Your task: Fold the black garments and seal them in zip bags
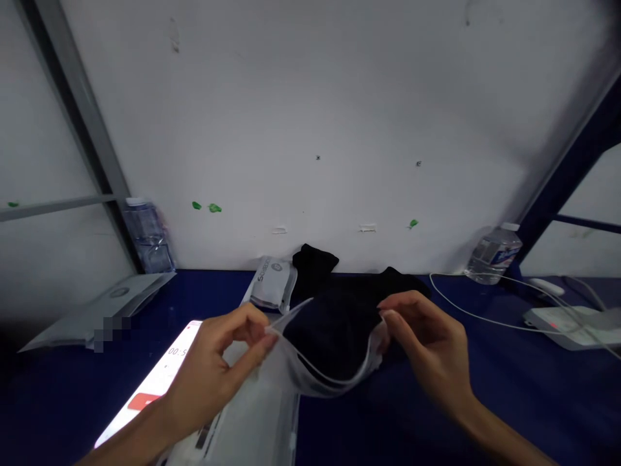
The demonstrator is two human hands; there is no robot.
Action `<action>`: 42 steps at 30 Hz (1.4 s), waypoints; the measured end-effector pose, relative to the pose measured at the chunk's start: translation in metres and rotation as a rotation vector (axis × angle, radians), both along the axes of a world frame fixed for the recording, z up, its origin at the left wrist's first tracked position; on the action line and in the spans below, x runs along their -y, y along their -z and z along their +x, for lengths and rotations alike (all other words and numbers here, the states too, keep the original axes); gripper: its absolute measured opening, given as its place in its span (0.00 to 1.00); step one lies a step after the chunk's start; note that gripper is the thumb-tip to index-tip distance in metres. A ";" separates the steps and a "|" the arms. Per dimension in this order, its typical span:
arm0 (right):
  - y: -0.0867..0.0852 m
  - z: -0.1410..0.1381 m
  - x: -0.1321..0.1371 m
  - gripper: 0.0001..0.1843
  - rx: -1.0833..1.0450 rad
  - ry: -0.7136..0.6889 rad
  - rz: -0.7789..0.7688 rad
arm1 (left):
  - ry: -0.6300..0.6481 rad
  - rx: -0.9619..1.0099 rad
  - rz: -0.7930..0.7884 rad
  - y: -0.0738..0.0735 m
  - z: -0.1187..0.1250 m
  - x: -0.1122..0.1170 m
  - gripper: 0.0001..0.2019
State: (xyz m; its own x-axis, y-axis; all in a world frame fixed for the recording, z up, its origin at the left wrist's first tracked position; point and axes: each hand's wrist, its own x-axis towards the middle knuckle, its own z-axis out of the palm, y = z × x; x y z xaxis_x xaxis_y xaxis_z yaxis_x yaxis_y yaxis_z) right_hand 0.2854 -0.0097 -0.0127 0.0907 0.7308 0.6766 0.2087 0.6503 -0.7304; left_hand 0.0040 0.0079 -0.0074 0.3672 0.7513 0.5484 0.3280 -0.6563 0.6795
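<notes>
My left hand [220, 362] pinches the left edge of a clear plastic zip bag [310, 375], fingers closed on its rim. My right hand [427, 343] grips the bag's right edge, and the mouth is held apart. A black folded garment [330, 330] sits partly inside the bag. More black fabric [315, 265] lies behind it on the dark blue table [485, 388], towards the wall.
A phone [160, 382] with a lit screen lies at the lower left. Flat packaged bags [274, 281] and grey packets [97, 310] rest nearby. Water bottles stand at left [148, 236] and right [492, 254]. A white cable [466, 310] and charger [563, 320] lie to the right.
</notes>
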 end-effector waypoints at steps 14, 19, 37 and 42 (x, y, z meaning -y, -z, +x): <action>0.011 0.012 -0.012 0.18 0.619 -0.167 0.204 | 0.020 -0.067 -0.072 -0.003 -0.001 -0.008 0.10; 0.007 0.016 -0.008 0.13 0.660 -0.169 0.223 | 0.002 -0.056 -0.059 -0.005 -0.004 -0.007 0.09; 0.009 0.011 -0.005 0.12 0.880 -0.048 0.254 | 0.155 -0.363 0.093 -0.002 -0.001 -0.003 0.08; 0.009 0.011 -0.007 0.06 0.911 -0.077 0.319 | 0.139 -0.368 0.149 -0.001 0.001 -0.007 0.04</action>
State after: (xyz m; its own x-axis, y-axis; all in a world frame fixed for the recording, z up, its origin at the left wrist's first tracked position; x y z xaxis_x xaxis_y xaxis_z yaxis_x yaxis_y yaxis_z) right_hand 0.2964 -0.0026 -0.0221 -0.6068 0.4824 0.6317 0.5561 0.8255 -0.0962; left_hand 0.0046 0.0144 -0.0061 0.6511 0.6030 0.4609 0.4324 -0.7938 0.4278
